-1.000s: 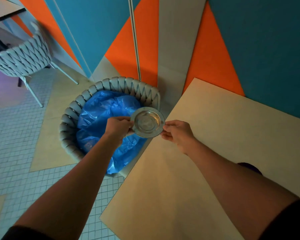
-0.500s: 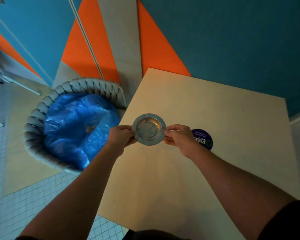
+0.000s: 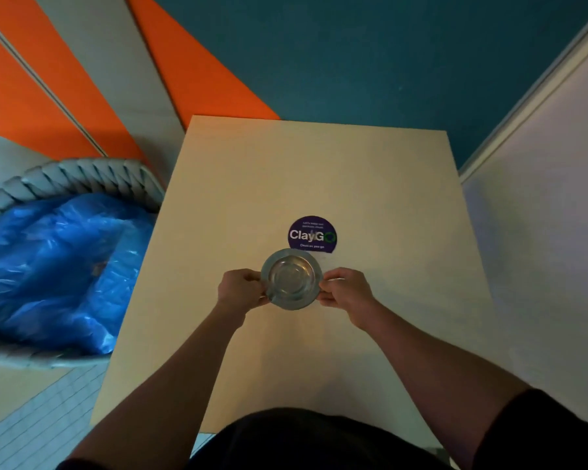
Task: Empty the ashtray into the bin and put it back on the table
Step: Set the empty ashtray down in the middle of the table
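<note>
A round metal ashtray (image 3: 291, 278) is over the middle of the beige table (image 3: 252, 171), bowl side up, and its bowl looks bare. My left hand (image 3: 240, 290) pinches its left rim and my right hand (image 3: 345, 290) pinches its right rim. I cannot tell whether the ashtray rests on the tabletop or hovers just above it. The bin (image 3: 92, 173), a grey woven basket lined with a blue plastic bag (image 3: 55, 266), stands on the floor by the table's left edge.
A round purple sticker (image 3: 311, 234) lies on the table just beyond the ashtray. A wall with orange, teal and grey panels rises behind the table. A pale partition (image 3: 540, 215) runs along the table's right side. Tiled floor shows at lower left.
Both hands have carried the ashtray from above the bin's edge rightward to over the middle of the table. The view has swung right, so the bin now sits at the left.
</note>
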Demonstrator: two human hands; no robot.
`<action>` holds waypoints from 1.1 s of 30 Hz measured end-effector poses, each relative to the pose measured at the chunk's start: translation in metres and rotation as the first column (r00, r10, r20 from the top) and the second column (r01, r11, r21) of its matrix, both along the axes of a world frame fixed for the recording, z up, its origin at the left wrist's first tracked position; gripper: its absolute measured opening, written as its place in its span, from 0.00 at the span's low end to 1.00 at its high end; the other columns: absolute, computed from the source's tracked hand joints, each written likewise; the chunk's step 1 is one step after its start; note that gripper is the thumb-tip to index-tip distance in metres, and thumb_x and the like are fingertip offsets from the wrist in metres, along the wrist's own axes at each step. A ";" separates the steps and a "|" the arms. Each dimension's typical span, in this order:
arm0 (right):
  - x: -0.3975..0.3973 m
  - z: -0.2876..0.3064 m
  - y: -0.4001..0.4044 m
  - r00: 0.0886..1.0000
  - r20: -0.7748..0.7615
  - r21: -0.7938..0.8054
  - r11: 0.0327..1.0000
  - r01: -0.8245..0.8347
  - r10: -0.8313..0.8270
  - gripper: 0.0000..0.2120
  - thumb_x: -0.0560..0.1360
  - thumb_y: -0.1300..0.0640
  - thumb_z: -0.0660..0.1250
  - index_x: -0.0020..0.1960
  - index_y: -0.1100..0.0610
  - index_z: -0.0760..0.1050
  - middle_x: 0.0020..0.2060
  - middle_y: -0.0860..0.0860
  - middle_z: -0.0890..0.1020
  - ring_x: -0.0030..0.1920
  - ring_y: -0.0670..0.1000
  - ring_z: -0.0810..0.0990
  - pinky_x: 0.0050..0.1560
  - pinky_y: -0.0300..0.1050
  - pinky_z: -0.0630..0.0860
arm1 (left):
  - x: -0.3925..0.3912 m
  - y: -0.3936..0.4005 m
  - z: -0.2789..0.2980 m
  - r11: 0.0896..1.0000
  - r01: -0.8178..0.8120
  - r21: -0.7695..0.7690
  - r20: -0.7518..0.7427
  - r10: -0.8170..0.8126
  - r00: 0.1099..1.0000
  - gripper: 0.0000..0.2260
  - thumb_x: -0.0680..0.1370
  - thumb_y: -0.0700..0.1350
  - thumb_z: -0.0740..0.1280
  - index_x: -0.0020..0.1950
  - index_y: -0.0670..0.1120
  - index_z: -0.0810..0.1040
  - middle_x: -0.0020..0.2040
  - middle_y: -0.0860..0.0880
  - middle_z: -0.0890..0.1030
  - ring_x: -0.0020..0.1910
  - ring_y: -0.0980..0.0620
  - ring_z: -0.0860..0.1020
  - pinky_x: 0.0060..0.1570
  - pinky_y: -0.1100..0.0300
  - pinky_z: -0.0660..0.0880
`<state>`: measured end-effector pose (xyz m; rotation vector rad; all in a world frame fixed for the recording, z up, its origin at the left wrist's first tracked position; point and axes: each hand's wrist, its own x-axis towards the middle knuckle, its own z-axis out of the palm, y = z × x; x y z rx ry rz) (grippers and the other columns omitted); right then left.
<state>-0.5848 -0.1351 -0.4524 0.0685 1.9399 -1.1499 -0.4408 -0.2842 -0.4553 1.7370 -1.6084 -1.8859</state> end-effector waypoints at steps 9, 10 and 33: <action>0.003 -0.034 0.051 0.997 0.037 0.100 0.993 0.070 -0.074 0.05 0.72 0.66 0.71 0.43 0.57 0.81 0.34 0.57 0.85 0.29 0.50 0.85 0.31 0.43 0.81 | -0.014 0.043 -0.027 0.970 0.197 -0.142 0.242 -0.159 0.957 0.08 0.69 0.37 0.72 0.39 0.50 0.81 0.37 0.47 0.84 0.35 0.47 0.81 0.39 0.53 0.82; 0.004 -0.036 0.053 0.996 0.038 0.104 0.992 0.073 -0.077 0.05 0.72 0.66 0.71 0.43 0.57 0.80 0.34 0.57 0.85 0.29 0.50 0.84 0.30 0.43 0.81 | -0.014 0.046 -0.028 0.965 0.211 -0.153 0.253 -0.168 0.953 0.08 0.69 0.37 0.73 0.39 0.50 0.80 0.38 0.47 0.84 0.34 0.47 0.80 0.37 0.54 0.81; 0.022 -0.059 0.074 0.980 0.126 0.068 0.987 0.145 -0.152 0.05 0.72 0.61 0.74 0.46 0.60 0.80 0.40 0.60 0.86 0.35 0.53 0.84 0.37 0.47 0.83 | -0.034 0.037 -0.044 0.945 0.297 -0.135 0.271 -0.253 0.929 0.02 0.71 0.45 0.71 0.40 0.52 0.80 0.40 0.50 0.83 0.39 0.48 0.80 0.39 0.59 0.77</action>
